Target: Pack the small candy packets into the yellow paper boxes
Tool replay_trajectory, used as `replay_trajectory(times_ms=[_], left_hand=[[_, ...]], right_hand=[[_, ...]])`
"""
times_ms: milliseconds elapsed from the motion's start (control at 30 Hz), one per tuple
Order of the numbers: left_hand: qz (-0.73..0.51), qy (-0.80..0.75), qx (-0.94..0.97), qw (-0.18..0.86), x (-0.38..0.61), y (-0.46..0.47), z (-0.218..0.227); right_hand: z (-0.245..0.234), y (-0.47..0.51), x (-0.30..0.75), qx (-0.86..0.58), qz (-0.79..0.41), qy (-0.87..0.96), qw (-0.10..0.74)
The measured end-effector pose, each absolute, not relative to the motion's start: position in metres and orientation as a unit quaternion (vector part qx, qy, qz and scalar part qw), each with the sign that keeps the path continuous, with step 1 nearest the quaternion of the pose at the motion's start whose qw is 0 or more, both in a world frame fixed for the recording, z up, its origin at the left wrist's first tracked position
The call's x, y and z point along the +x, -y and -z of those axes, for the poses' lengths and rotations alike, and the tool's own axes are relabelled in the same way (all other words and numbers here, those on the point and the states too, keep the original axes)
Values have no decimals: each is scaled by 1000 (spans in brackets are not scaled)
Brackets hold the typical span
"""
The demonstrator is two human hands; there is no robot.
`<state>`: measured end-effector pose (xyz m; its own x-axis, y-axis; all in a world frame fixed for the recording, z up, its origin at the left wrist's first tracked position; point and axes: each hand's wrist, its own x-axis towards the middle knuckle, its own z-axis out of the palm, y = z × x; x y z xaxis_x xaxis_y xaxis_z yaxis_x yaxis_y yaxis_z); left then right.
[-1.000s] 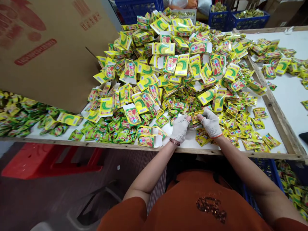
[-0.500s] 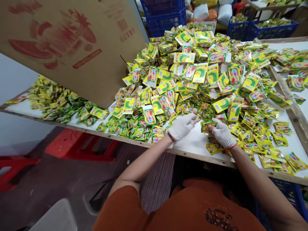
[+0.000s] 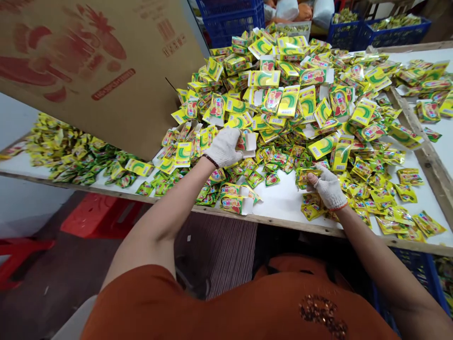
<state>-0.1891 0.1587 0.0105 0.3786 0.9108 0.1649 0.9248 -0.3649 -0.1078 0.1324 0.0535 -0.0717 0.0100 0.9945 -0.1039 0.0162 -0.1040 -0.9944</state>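
Observation:
My left hand (image 3: 224, 147), in a white knit glove, reaches into the front of the heap. Its fingers are closed on a small candy box (image 3: 248, 144) whose white end flap stands open. My right hand (image 3: 329, 189), gloved too, pinches a yellow-green candy sachet (image 3: 305, 178) between thumb and fingers above the white tabletop (image 3: 279, 200). Below and right of that hand lie loose yellow sachets (image 3: 380, 205). Green sachets (image 3: 271, 178) are scattered between the two hands. Near the front edge, two small boxes (image 3: 230, 204) lie together, white flaps open.
A large heap of yellow printed boxes (image 3: 283, 94) rises behind my hands. The big brown carton (image 3: 141, 108) stands at left, beside more sachets (image 3: 78, 151). Wooden strips (image 3: 430, 160) edge the table. Blue crates (image 3: 396, 35) stand behind it, a red stool (image 3: 95, 215) below.
My left hand has moved left and away from me, from the tabletop to a box in the heap. My right hand stays in nearly the same place with its sachet.

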Motion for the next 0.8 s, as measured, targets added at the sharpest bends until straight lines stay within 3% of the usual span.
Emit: replay_trajectory(times_ms=[233, 400, 633, 800], left_hand=[[79, 527, -846, 21, -85, -70, 38], [120, 548, -828, -17, -55, -52, 74], [162, 557, -813, -49, -55, -53, 82], [220, 577, -777, -119, -54, -50, 89]], right_hand=[[61, -50, 132, -518, -449, 483, 544], [69, -55, 140, -564, -373, 561, 477], [69, -62, 147, -596, -360, 618, 366], [62, -60, 146, -551, -431, 591, 401]])
